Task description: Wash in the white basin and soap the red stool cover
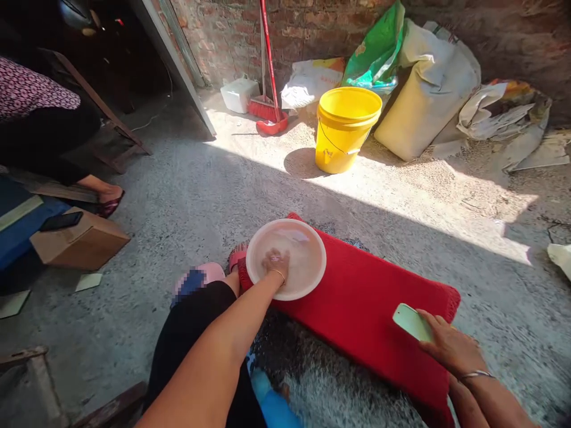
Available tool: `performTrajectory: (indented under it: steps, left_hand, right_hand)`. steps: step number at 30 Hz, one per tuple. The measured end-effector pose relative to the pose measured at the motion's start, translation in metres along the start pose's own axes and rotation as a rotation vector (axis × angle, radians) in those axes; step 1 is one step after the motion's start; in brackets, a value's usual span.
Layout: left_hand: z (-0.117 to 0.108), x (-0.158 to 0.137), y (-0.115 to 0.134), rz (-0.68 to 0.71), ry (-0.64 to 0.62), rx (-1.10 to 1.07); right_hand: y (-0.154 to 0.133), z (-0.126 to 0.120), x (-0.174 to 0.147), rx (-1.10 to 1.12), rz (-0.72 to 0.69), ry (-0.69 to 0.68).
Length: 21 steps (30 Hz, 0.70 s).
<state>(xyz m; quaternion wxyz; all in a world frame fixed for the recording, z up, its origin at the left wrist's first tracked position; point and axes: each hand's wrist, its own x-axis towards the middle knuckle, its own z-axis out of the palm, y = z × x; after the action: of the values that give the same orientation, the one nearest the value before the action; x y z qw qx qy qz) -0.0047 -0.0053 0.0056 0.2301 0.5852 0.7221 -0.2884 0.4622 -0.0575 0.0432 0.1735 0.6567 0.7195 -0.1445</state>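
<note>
My left hand (276,261) is dipped in cloudy water inside a white plastic basin (250,267). Its fingers look spread, and nothing shows in them. The basin stands on the left end of a red cloth (357,291) with fringed edges, which is draped over a long, low support. At the cloth's right end, my right hand (452,345) grips a light green scrub brush (410,321) with a rounded end. The brush's underside is hidden, so I cannot tell whether it touches the cloth.
Wet concrete (289,351) lies below the cloth. Farther back are a yellow bucket (336,142), a red broom (263,107), a dustpan (274,125) and stuffed sacks (428,95) along a brick wall. At left, a person (40,113) sits near a cardboard box (84,241).
</note>
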Motion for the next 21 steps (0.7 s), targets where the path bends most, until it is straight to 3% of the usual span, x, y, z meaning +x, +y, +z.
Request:
performTrajectory:
  steps: [3, 6, 13, 17, 19, 21]
  left_hand:
    - [0.000, -0.002, -0.001, 0.014, -0.015, -0.045]
    - [0.001, -0.006, -0.002, 0.002, -0.004, -0.078]
    - [0.007, -0.008, -0.001, 0.012, 0.068, -0.055]
    - [0.007, -0.008, 0.000, -0.047, 0.084, -0.022]
    - [0.007, -0.006, -0.001, -0.047, 0.086, -0.007]
    - [0.007, -0.004, -0.001, -0.028, 0.091, 0.004]
  right_hand:
    - [-0.075, -0.029, 0.047, -0.069, -0.165, -0.019]
    - [-0.140, -0.054, 0.096, -0.090, -0.224, 0.019]
    - [-0.244, -0.071, 0.181, 0.112, -0.206, 0.022]
    - [-0.255, -0.071, 0.193, 0.171, -0.180, -0.055]
    - [-0.232, -0.070, 0.190, 0.149, -0.159, -0.077]
    - [-0.187, -0.066, 0.179, 0.110, -0.093, -0.076]
